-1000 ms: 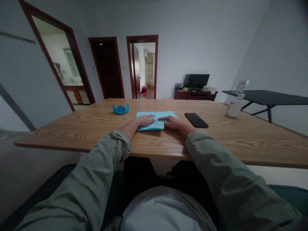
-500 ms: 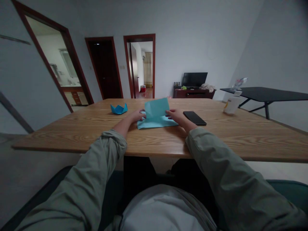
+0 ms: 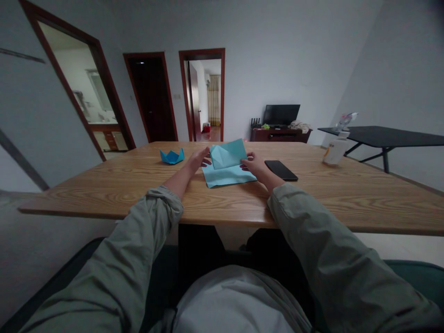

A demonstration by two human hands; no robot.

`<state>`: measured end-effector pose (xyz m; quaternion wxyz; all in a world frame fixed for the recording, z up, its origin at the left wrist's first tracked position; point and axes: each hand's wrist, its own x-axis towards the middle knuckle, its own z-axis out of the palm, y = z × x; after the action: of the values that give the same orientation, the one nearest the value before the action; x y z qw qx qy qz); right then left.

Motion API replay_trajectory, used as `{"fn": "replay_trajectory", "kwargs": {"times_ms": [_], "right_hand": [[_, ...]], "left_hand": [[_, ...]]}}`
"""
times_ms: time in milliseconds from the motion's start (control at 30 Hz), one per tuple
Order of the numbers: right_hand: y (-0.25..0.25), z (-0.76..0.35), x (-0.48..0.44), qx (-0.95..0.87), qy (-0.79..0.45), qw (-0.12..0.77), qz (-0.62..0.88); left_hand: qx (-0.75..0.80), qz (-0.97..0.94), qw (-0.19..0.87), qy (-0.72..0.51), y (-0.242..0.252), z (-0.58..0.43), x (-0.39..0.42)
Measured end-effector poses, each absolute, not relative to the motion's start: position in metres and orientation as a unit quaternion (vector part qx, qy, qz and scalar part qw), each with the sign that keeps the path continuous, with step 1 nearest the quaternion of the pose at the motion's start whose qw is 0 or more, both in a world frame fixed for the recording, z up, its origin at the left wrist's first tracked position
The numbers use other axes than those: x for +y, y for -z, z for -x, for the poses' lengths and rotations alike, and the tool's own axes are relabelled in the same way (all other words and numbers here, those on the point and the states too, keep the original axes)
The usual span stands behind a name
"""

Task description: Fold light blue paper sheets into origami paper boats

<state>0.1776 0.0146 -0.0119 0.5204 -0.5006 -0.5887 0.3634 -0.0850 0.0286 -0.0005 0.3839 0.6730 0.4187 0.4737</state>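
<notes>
One wooden table (image 3: 121, 194), light-blue paper (image 3: 231, 176) on it, between left hand (image 3: 199, 158) and right hand (image 3: 255, 165).
Flat part lies on table, long axis left-right; raised part (image 3: 228, 154) tilts up above it, can't tell if same sheet. Raised part sits right of left hand, left of right hand; right is nearer, at the edge. Right: pinching that right edge. Left: loose, fingers spread by left edge, contact unclear. Phone (image 3: 280, 170) just right of right hand; folded paper boat (image 3: 172, 157) left of left hand, apart.
</notes>
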Motion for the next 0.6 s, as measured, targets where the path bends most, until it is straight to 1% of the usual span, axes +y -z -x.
{"fn": "replay_trajectory", "kwargs": {"times_ms": [67, 133, 167, 233, 300, 367, 433, 467, 533, 600], "right_hand": [[0.012, -0.178, 0.014, -0.591, -0.347, 0.525, 0.506], [0.012, -0.178, 0.012, -0.62, -0.304, 0.491, 0.53], [0.013, -0.178, 0.011, -0.647, -0.267, 0.456, 0.55], [0.016, -0.178, 0.009, -0.713, -0.172, 0.357, 0.579], [0.02, -0.176, 0.008, -0.764, -0.092, 0.27, 0.578], [0.023, -0.174, 0.008, -0.783, -0.054, 0.23, 0.575], [0.023, -0.173, 0.007, -0.776, -0.035, 0.209, 0.594], [0.021, -0.172, 0.005, -0.769, -0.018, 0.202, 0.606], [0.016, -0.17, 0.0, -0.761, 0.03, 0.207, 0.614], [0.01, -0.163, -0.006, -0.775, 0.07, 0.246, 0.577]], "left_hand": [[0.452, -0.688, 0.303, -0.48, 0.003, 0.084, 0.029], [0.493, -0.697, 0.196, -0.483, 0.005, 0.082, 0.027], [0.508, -0.703, 0.135, -0.479, 0.005, 0.08, 0.026], [0.518, -0.729, 0.023, -0.446, 0.005, 0.073, 0.02], [0.503, -0.778, -0.037, -0.376, 0.007, 0.061, 0.013], [0.47, -0.839, -0.027, -0.273, 0.011, 0.045, 0.007], [0.445, -0.883, 0.011, -0.147, 0.017, 0.03, 0.002], [0.457, -0.884, 0.037, -0.091, 0.02, 0.025, 0.0], [0.475, -0.876, 0.079, -0.028, 0.025, 0.018, -0.001], [0.481, -0.871, 0.1, -0.018, 0.028, 0.016, 0.0]]}}
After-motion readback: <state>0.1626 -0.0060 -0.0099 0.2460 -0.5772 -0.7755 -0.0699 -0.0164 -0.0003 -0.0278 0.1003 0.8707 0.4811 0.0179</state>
